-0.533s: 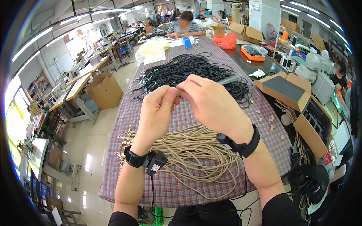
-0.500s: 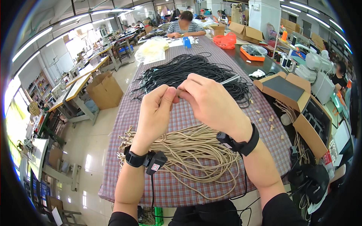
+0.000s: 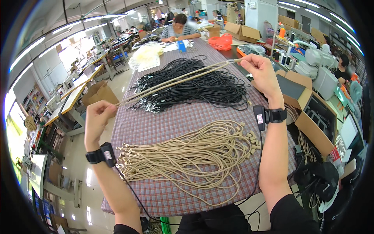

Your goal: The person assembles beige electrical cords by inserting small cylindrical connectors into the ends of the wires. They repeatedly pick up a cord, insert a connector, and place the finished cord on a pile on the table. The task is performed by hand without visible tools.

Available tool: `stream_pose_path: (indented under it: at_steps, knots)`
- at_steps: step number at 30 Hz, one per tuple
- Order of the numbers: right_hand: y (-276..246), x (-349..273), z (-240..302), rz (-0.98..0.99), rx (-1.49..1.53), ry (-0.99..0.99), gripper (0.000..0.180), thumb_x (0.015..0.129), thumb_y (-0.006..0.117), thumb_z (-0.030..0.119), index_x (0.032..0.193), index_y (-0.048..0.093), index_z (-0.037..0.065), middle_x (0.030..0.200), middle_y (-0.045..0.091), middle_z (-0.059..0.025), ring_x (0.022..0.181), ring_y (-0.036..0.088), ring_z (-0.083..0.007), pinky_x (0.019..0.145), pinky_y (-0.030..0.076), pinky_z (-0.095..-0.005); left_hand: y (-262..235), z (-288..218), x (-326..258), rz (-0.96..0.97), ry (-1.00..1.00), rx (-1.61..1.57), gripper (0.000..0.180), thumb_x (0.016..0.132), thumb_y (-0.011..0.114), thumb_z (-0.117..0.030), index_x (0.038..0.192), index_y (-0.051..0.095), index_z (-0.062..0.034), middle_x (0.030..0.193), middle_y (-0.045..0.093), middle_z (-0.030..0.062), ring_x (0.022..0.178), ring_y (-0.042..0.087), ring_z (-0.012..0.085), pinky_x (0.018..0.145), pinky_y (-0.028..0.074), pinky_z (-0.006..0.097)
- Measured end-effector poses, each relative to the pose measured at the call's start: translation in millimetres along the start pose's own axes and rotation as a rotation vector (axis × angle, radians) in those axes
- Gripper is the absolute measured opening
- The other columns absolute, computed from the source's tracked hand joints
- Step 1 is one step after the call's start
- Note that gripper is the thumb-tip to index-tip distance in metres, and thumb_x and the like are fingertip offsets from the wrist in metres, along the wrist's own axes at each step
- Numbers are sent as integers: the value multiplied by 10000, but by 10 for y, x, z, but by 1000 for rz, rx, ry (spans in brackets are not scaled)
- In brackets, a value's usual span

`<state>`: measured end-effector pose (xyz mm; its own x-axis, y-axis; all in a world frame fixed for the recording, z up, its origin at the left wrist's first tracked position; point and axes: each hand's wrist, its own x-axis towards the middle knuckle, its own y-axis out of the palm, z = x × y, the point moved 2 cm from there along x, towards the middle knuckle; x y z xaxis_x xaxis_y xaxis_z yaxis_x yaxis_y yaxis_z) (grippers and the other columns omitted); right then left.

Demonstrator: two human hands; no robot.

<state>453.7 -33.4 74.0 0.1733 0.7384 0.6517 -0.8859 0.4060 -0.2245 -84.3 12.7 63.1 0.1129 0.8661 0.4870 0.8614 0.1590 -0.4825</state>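
Observation:
A doubled beige cord [image 3: 175, 82] is stretched between my two hands above the table, slanting up to the right. My left hand [image 3: 98, 121] is closed, pinching its lower end at the left. My right hand [image 3: 263, 76] grips the raised end, with a small shiny metal piece on the cord just beside the fingers. Below lies a bundle of beige cords [image 3: 187, 152], gold-coloured metal clasps [image 3: 124, 156] gathered at its left. Behind it, a heap of black cords [image 3: 198, 87] passes under the stretched cord.
A plaid cloth [image 3: 150, 128] covers the table. Small beige pieces [image 3: 254, 142] sit at the bundle's right end. Open cardboard boxes [image 3: 317, 124] stand at the right. Across the table, a person [image 3: 180, 29] sits near a blue box [image 3: 181, 46] and a red bag [image 3: 220, 41].
My hands, close together before, have moved wide apart, the left down and left, the right up and right. The cord is now drawn out between them.

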Motion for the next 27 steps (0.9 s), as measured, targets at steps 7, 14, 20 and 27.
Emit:
stream_pose_path:
  at_steps: [7, 14, 20, 27]
  knots:
    - [-202, -39, -167, 48, -308, -7, 138, 1035, 730, 139, 1042, 765, 6, 751, 634, -7, 733, 552, -93, 700, 457, -299, -255, 357, 37, -92, 39, 36, 163, 1030, 764, -137, 969, 786, 12, 784, 629, -69, 690, 461, 14, 608, 336, 246]
    - [-86, -16, -183, -50, -100, -51, 92, 1001, 768, 88, 1030, 795, 5, 798, 697, 9, 749, 583, -54, 714, 466, -253, -285, 403, 66, -149, 36, 131, 202, 1089, 636, -117, 1075, 766, 36, 831, 574, -43, 798, 493, 60, 721, 392, 251]
    - [-96, -52, -217, 24, -22, 20, 100, 962, 817, 109, 1000, 801, 19, 755, 647, 70, 700, 479, -14, 647, 376, -240, -188, 386, 135, -218, 127, 161, 170, 1078, 628, -73, 1073, 761, 32, 839, 616, -20, 795, 524, 77, 726, 417, 264]
    - [22, -60, 45, -22, -139, -75, 118, 879, 890, 123, 912, 807, 47, 732, 605, 74, 713, 470, -39, 652, 367, -267, 89, 440, 129, -43, 70, 478, 159, 994, 721, -79, 1099, 754, 36, 928, 748, 128, 879, 694, 197, 825, 535, 359]
